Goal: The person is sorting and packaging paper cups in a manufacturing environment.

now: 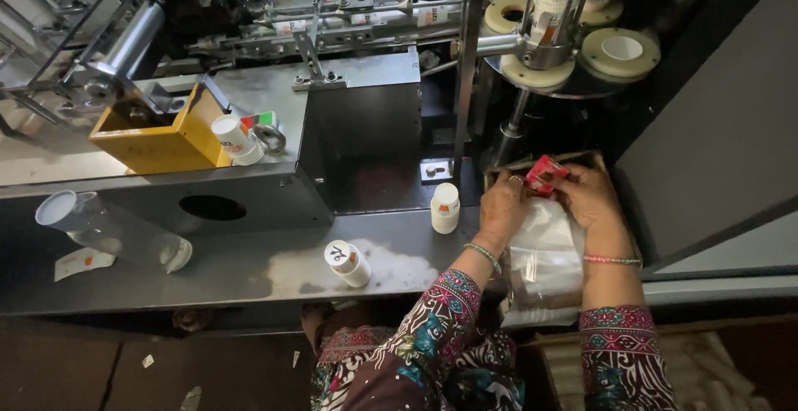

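Both my hands are together over a clear plastic bag (544, 261) lying in a brown box (594, 158) at the right of a metal machine bench (249, 270). My left hand (503, 207) and my right hand (592, 195) both pinch a small red packet (544, 174) between their fingertips, just above the bag's top edge. A stack of white paper cups (445, 207) stands upright just left of my left hand. Another short cup stack (347, 263) lies tilted on the bench further left.
A long sleeve of cups in clear plastic (112, 230) lies at the bench's left. A yellow tray (162, 132) and a cup (237, 139) rest on the upper machine deck. Rotating cup-forming moulds (619, 49) stand behind the box. A grey panel (715, 128) closes the right side.
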